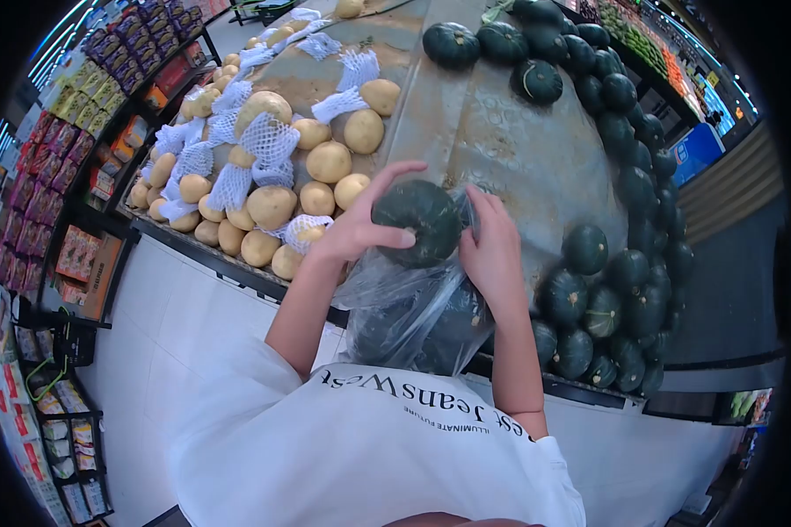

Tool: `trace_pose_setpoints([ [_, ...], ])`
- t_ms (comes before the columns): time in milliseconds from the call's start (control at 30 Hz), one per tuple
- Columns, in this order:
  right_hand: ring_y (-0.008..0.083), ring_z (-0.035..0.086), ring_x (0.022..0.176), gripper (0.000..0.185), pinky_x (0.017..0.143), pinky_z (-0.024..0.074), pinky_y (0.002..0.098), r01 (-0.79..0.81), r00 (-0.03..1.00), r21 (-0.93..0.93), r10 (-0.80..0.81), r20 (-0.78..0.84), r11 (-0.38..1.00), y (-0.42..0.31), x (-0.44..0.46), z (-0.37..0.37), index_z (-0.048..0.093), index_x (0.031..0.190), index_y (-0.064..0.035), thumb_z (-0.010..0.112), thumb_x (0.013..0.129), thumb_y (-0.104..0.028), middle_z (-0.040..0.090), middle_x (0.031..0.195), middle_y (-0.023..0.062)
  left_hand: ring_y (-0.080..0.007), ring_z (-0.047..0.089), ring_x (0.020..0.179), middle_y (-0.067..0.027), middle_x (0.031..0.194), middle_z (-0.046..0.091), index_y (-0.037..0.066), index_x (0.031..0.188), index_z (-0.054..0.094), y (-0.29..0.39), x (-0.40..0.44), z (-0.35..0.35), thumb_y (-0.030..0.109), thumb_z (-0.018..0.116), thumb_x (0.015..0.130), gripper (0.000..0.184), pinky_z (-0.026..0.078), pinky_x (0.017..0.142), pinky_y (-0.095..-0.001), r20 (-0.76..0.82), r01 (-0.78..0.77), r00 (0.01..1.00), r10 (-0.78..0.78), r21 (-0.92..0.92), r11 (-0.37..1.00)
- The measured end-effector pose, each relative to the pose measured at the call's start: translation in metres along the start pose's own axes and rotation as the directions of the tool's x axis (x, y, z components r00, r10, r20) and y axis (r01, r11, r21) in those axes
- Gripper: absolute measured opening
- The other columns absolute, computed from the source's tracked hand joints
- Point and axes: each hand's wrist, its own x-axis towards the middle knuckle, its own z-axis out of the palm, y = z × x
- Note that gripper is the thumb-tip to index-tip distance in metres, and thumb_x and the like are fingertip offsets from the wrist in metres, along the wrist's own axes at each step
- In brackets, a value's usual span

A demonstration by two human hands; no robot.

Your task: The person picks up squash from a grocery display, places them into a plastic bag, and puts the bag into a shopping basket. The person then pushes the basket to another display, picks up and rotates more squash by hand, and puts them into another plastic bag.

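Observation:
A dark green kabocha squash (pixel 417 220) is gripped by my left hand (pixel 365 224), thumb across its top and fingers along its far side. Below it hangs a clear plastic bag (pixel 391 303), with more dark green squashes (pixel 453 329) inside, close to my shirt. My right hand (pixel 490 246) pinches the bag's edge at the squash's right side. Part of the bag's mouth is hidden under the held squash.
Pale round root vegetables (pixel 272 206), some in white foam nets (pixel 268 145), cover the stand's left side. Kabocha squashes (pixel 602 307) line its right side and far end. Snack shelves (pixel 70 132) stand at the left. A brown cardboard sheet (pixel 510 149) covers the stand's middle.

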Motion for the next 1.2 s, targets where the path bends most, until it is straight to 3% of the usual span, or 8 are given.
trace_pose_setpoints([
  [133, 0.0360, 0.060, 0.099, 0.049, 0.084, 0.0486, 0.0404, 0.032, 0.997, -0.006, -0.031, 0.067, 0.999, -0.011, 0.004, -0.013, 0.054, 0.121, -0.0002, 0.052, 0.071, 0.004, 0.053, 0.123, 0.0172, -0.0192, 0.053, 0.109, -0.0080, 0.116, 0.052, 0.007, 0.140, 0.032, -0.011, -0.014, 0.002, 0.015, 0.076, 0.057, 0.094, 0.041, 0.095, -0.0315, -0.083, 0.070, 0.994, -0.078, -0.089, 0.994],
  [267, 0.0366, 0.057, 0.106, 0.048, 0.087, 0.0486, 0.0399, 0.225, 0.972, -0.109, -0.215, 0.098, 0.968, -0.015, 0.000, -0.014, 0.054, 0.119, 0.0011, 0.053, 0.071, 0.006, 0.052, 0.123, 0.0186, -0.0213, 0.051, 0.113, -0.0092, 0.121, 0.050, 0.007, 0.139, 0.033, -0.021, -0.012, 0.005, 0.014, 0.071, 0.064, 0.085, 0.040, 0.099, -0.0338, -0.175, 0.046, 0.981, -0.088, -0.234, 0.971],
  [367, 0.0371, 0.053, 0.112, 0.046, 0.093, 0.0445, 0.0410, 0.042, 0.987, 0.078, -0.053, 0.154, 0.996, -0.032, 0.001, -0.007, 0.055, 0.115, 0.0035, 0.050, 0.070, 0.010, 0.053, 0.124, 0.0193, -0.0230, 0.051, 0.115, -0.0102, 0.124, 0.049, 0.007, 0.139, 0.033, -0.026, -0.012, 0.006, 0.013, 0.068, 0.067, 0.080, 0.040, 0.102, -0.0350, -0.211, 0.027, 0.973, -0.094, -0.303, 0.953],
  [500, 0.0366, 0.049, 0.116, 0.057, 0.095, 0.0437, 0.0420, 0.104, 0.990, -0.127, -0.090, 0.112, 0.986, -0.034, 0.002, 0.000, 0.049, 0.126, -0.0010, 0.057, 0.070, 0.008, 0.052, 0.123, 0.0188, -0.0211, 0.048, 0.116, -0.0095, 0.125, 0.046, 0.010, 0.139, 0.034, -0.048, -0.018, 0.003, 0.012, 0.072, 0.067, 0.081, 0.039, 0.100, -0.0340, -0.247, -0.064, 0.969, -0.008, -0.283, 0.957],
  [667, 0.0391, 0.042, 0.124, 0.067, 0.104, 0.0376, 0.0415, 0.264, 0.900, 0.211, -0.319, 0.298, 0.941, -0.043, 0.001, 0.004, 0.044, 0.132, -0.0031, 0.051, 0.067, 0.012, 0.042, 0.135, 0.0216, -0.0226, 0.045, 0.120, -0.0108, 0.132, 0.039, 0.010, 0.142, 0.031, -0.061, -0.036, 0.001, 0.016, 0.074, 0.065, 0.088, 0.036, 0.102, -0.0336, -0.282, -0.118, 0.959, 0.015, -0.352, 0.929],
  [867, 0.0367, 0.041, 0.127, 0.084, 0.104, 0.0377, 0.0424, 0.674, 0.638, -0.021, -0.567, 0.521, 0.739, -0.045, -0.007, 0.018, 0.039, 0.139, -0.0157, 0.060, 0.062, 0.011, 0.034, 0.143, 0.0160, -0.0242, 0.038, 0.127, -0.0127, 0.137, 0.035, 0.008, 0.143, 0.026, -0.049, -0.073, -0.011, 0.010, 0.078, 0.063, 0.096, 0.033, 0.105, -0.0362, -0.236, -0.012, 0.971, 0.028, 0.069, 0.998],
  [967, 0.0366, 0.047, 0.119, 0.091, 0.099, 0.0420, 0.0426, 0.631, 0.528, 0.109, -0.528, 0.665, 0.768, -0.049, -0.002, 0.018, 0.033, 0.142, -0.0202, 0.062, 0.062, 0.010, 0.035, 0.140, 0.0159, -0.0242, 0.041, 0.123, -0.0129, 0.132, 0.040, 0.008, 0.143, 0.025, -0.033, -0.084, -0.005, 0.010, 0.081, 0.062, 0.099, 0.036, 0.102, -0.0366, -0.216, 0.047, 0.976, 0.016, 0.287, 0.957],
  [1200, 0.0372, 0.052, 0.107, 0.095, 0.088, 0.0475, 0.0417, 0.537, 0.590, 0.097, -0.455, 0.667, 0.838, -0.045, -0.001, 0.017, 0.029, 0.145, -0.0217, 0.063, 0.062, 0.010, 0.043, 0.125, 0.0170, -0.0238, 0.044, 0.120, -0.0122, 0.129, 0.042, 0.006, 0.141, 0.028, -0.029, -0.090, 0.010, 0.014, 0.082, 0.062, 0.096, 0.037, 0.101, -0.0365, -0.340, 0.131, 0.940, -0.009, 0.337, 0.932],
])
